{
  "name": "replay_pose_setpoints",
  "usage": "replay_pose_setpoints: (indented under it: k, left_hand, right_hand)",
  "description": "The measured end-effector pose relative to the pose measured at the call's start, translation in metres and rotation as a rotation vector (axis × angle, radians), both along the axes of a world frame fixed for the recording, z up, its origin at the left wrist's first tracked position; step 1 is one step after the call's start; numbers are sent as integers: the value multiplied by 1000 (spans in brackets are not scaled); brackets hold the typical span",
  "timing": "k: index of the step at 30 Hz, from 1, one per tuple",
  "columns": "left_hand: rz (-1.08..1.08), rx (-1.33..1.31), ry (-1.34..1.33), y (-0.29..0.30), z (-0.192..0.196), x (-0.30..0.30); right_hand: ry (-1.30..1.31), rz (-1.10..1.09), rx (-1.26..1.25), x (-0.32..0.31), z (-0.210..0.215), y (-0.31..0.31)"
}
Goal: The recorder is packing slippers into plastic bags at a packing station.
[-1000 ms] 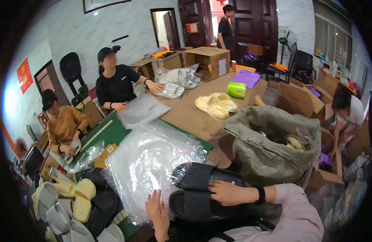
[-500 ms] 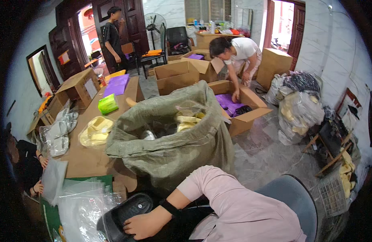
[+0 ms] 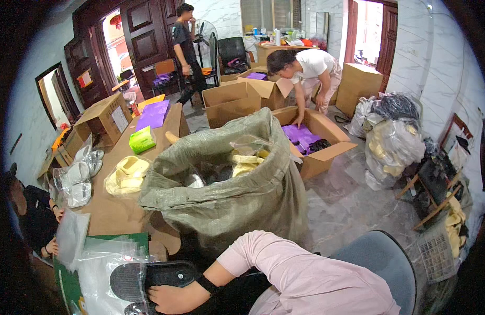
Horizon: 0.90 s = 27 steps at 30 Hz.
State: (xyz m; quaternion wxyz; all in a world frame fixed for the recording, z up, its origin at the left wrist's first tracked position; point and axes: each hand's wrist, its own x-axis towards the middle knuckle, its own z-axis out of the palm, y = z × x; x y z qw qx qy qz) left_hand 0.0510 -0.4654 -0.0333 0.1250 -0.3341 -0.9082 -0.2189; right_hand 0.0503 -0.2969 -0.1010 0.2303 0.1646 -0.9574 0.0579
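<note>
My right hand [image 3: 174,299], with a black band at the wrist, grips a black slipper [image 3: 171,272] at the lower edge of the head view. Its fingers curl over the slipper's side. Left of the hand, a black sole [image 3: 126,281] shows through a clear plastic bag [image 3: 98,270]; whether it belongs to the same slipper or a second one, I cannot tell. More clear bags lie under it on a green mat [image 3: 66,283]. My left hand is out of view.
A large green woven sack [image 3: 226,205] with bagged yellow slippers [image 3: 248,160] stands ahead. Bagged yellow [image 3: 128,173] and white slippers [image 3: 77,181] lie on the brown table [image 3: 108,210]. One person reaches into an open carton [image 3: 326,142]; another's hands hold clear bags [image 3: 71,236] at left.
My right hand has moved left with the black slipper, and the sole now shows further inside the clear bag. The standing person at the back has moved right.
</note>
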Motion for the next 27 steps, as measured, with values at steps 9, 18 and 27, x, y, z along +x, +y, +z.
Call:
replay_pose_setpoints:
  k: [9, 18, 27]
  left_hand:
    - [-231, 145, -12, -1, -2, 8]
    - [-323, 266, -124, -2, -17, 16]
    - [37, 154, -13, -21, -79, 16]
  right_hand:
    - [39, 177, -115, -13, 5, 0]
    - [-354, 43, -317, -58, 35, -14]
    - [-203, 216, -172, -70, -22, 3]
